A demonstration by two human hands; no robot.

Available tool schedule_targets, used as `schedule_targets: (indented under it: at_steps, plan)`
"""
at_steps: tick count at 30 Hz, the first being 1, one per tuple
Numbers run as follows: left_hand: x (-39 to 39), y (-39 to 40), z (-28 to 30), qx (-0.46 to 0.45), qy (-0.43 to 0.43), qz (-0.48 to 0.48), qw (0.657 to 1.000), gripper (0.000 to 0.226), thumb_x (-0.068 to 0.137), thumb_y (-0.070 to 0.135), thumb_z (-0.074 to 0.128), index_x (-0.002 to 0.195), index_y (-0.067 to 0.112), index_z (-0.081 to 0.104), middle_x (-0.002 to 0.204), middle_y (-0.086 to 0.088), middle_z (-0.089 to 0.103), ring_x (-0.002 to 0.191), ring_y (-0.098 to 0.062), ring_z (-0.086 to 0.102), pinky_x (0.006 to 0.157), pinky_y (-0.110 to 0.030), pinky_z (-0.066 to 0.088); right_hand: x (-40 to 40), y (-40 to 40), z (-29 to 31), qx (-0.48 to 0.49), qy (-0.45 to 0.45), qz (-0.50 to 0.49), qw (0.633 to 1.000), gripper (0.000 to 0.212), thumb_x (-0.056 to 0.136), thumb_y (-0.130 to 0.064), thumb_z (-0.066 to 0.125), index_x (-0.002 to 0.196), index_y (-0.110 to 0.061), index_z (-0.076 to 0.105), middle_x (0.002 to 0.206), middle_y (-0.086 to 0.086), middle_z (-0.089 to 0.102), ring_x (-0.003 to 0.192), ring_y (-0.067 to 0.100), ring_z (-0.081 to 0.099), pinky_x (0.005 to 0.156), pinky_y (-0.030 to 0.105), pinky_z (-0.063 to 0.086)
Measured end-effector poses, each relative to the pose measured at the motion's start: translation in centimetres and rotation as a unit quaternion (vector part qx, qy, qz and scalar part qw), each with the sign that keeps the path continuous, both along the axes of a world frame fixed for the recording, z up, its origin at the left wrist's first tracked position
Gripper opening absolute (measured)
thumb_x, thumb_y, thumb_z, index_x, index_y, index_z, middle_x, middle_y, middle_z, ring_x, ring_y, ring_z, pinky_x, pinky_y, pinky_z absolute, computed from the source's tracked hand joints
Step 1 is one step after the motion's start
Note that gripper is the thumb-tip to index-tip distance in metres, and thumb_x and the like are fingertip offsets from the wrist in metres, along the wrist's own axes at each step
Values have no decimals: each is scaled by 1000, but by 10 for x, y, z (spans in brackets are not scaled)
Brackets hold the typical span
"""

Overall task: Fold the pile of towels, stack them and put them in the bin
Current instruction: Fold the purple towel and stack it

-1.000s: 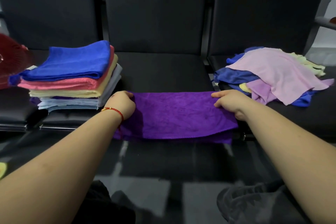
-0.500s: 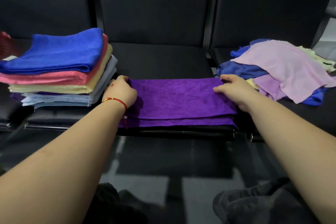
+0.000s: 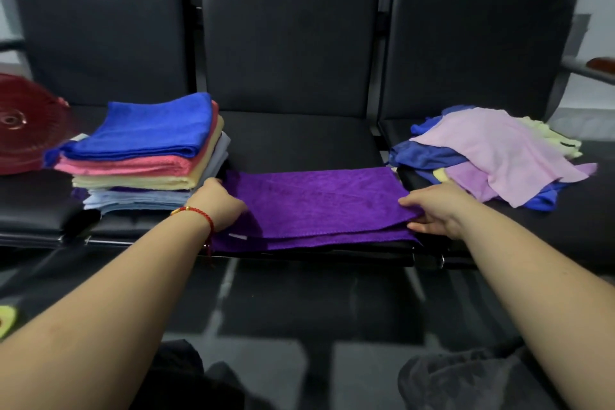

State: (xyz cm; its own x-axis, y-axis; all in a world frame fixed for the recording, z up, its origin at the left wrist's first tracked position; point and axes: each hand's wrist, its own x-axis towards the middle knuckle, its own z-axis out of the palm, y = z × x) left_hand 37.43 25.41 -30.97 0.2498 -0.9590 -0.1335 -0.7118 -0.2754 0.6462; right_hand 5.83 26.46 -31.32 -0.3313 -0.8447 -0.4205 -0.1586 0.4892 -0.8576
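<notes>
black bench seats (image 3: 293, 140), red bracelet (image 3: 199, 213)

Your arms are bare to the elbow, no sleeves. Your left wrist wears a red string bracelet (image 3: 196, 215) with a gold bead, its loose end dangling toward 6 o'clock.

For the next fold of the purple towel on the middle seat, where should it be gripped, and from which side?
Probably at its two short ends, each from its own outer side. The purple towel lies as a long folded strip across the seat, layered edges toward the person. The left hand and right hand are already at those ends, fingers on the right end's top layer.
</notes>
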Motion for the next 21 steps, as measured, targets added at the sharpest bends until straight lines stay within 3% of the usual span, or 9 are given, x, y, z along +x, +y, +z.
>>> schedule_targets:
  at_steps: [2, 4, 7, 11, 14, 18, 21]
  plan:
    - [6, 5, 1, 19, 112, 32, 993, 21, 83, 11, 70, 96, 6, 54, 93, -13, 56, 79, -27, 59, 55, -30, 51, 3, 4, 1, -3, -13, -10, 1000, 10, 88, -4, 62, 81, -9, 56, 70, 6, 64, 45, 12, 62, 35, 18, 47]
    - [13, 8, 2, 66, 221, 61, 971, 24, 86, 8, 66, 69, 8, 50, 59, -9, 53, 47, -15, 51, 34, -17, 40, 6, 5, 1, -3, -35, -14, 999, 10, 90, -3, 59, 82, -7, 56, 52, 4, 64, 34, 8, 58, 34, 17, 45]
    - [22, 17, 4, 132, 349, 73, 925, 29, 92, 10, 59, 66, 10, 46, 33, 0, 43, 25, -4, 40, 30, -8, 30, 12, 7, 4, -22, -106, -23, 994, 12, 93, -3, 54, 82, -7, 54, 40, 0, 59, 33, 7, 56, 34, 18, 46]
    - [29, 20, 16, 114, 486, 69, 864, 25, 97, 15, 50, 72, 13, 46, 37, 2, 43, 29, -1, 41, 31, -7, 31, 16, 9, 19, -109, -255, -46, 960, 18, 96, -2, 48, 80, -8, 54, 43, -2, 59, 36, 4, 57, 39, 16, 49]
    - [39, 21, 17, 123, 476, 63, 869, 23, 97, 16, 49, 75, 13, 47, 41, 2, 45, 30, -1, 42, 30, -8, 30, 13, 11, 23, -102, -257, -52, 960, 19, 96, -2, 47, 79, -8, 53, 47, 1, 60, 36, 5, 57, 38, 16, 48]
    - [49, 26, 3, 188, 379, 43, 905, 22, 95, 11, 54, 73, 11, 49, 43, 0, 50, 29, -4, 46, 30, -9, 32, 8, 17, 14, -3, -97, 4, 995, 16, 95, -1, 50, 81, -8, 52, 74, 7, 57, 54, 15, 61, 37, 19, 50]
    - [54, 28, -3, 218, 340, 25, 914, 20, 91, 7, 58, 71, 9, 55, 46, 1, 56, 32, -4, 49, 33, -10, 36, 1, 19, 9, 26, -13, 24, 999, 12, 94, -3, 53, 83, -6, 54, 78, 7, 58, 64, 16, 58, 38, 20, 50]
